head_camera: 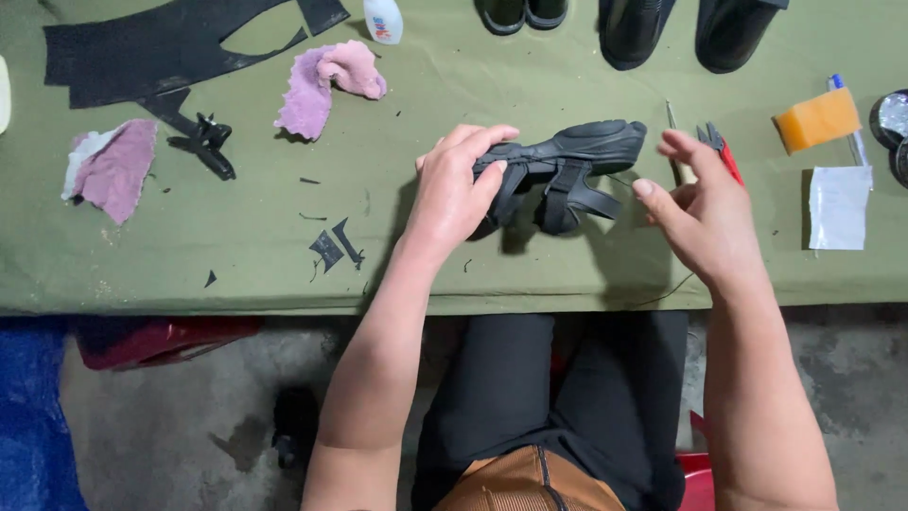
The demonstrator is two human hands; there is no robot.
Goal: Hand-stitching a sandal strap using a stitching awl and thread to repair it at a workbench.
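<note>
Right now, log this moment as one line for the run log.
left hand: grips black sandal | right hand: open beside sandal, touching nothing | sandal: on its side over green table cloth | red-handled cutters: behind right hand

One black strappy sandal (566, 170) sits at centre frame. Two pink cloths: one (329, 85) at upper centre-left, one (115, 168) at far left. Two pairs of dark shoe tips line the top edge. One orange sponge (817, 119) at upper right.

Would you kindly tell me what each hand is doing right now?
Left hand: closed on the black sandal.
Right hand: open, holding nothing visible.
</note>
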